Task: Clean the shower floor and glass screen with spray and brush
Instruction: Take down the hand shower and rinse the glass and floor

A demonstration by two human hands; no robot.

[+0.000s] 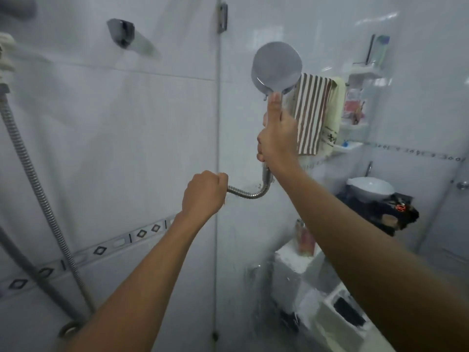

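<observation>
Here the right hand grips the shower head up high; the left hand holds its hose mid-frame.

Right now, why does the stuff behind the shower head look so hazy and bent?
In the head view, the striped towel and toilet lie behind the wet glass screen, so they look smeared; the wide lens bows the metal hose at the left edge; glare streaks the tiles at upper right; the right hand and shower head look fairly sharp.
</observation>
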